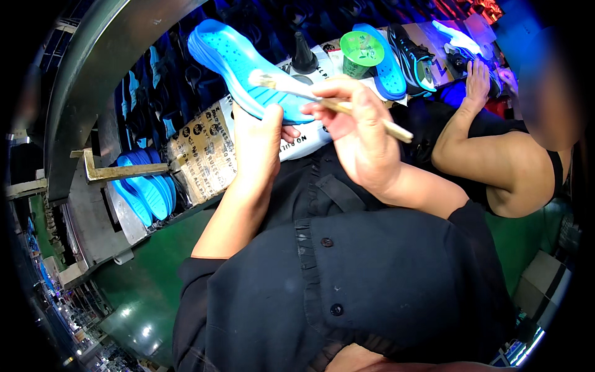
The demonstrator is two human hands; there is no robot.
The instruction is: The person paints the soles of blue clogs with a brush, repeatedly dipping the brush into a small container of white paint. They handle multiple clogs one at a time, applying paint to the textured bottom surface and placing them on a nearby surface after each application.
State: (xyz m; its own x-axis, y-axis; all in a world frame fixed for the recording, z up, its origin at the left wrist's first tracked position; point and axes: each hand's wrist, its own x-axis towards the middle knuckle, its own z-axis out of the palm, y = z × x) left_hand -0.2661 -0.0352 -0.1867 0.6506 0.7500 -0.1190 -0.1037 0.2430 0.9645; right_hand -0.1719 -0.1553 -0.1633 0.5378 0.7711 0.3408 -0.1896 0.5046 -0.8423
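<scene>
My left hand (260,137) grips a bright blue shoe sole (226,54) near its lower right end, thumb along the edge. The sole is tilted, its dotted inner face turned up toward me. In my right hand (362,133) is a brush (396,131) with a wooden handle, pinched between thumb and fingers. Its pale bristle end lies over the inside of the sole; whether it touches the surface I cannot tell. Just beyond my right hand stands a green cup (361,54). A black cone-shaped piece (304,54) rises beside the cup.
Another blue sole (390,77) and a black shoe (412,59) lie right of the cup. Several blue soles (145,186) are stacked at the left, by a metal bracket (121,172). Printed paper (201,152) covers the bench. A co-worker's arm (489,152) reaches in at the right.
</scene>
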